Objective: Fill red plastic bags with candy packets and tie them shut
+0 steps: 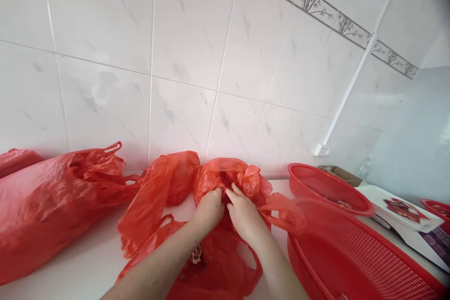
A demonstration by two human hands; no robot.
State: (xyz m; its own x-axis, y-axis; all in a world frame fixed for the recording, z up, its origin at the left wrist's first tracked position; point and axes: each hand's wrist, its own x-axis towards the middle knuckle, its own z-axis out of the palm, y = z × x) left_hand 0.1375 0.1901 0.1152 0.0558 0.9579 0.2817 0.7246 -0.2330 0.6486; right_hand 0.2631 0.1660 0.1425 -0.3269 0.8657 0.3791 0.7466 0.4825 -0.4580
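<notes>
A red plastic bag (225, 167) stands bunched against the tiled wall, its mouth facing me. My left hand (210, 206) is closed on the near edge of that mouth, fingertips tucked into the folds. Beside it, my right hand (243, 211) reaches to the opening with fingers spread; its fingertips are partly hidden in the bag. What lies deeper inside is too dark to make out. Under my forearms another thin red bag (225, 267) lies spread out. A small patterned, white-and-dark piece (197, 254) shows on it.
A large, full red bag (52, 206) lies at left; a crumpled red bag (172, 178) sits between. On the right are a big red mesh basket (369, 248), a second basket (330, 190) with small items, and a scale (397, 206) bearing reddish packets. A wall socket (321, 150) is behind.
</notes>
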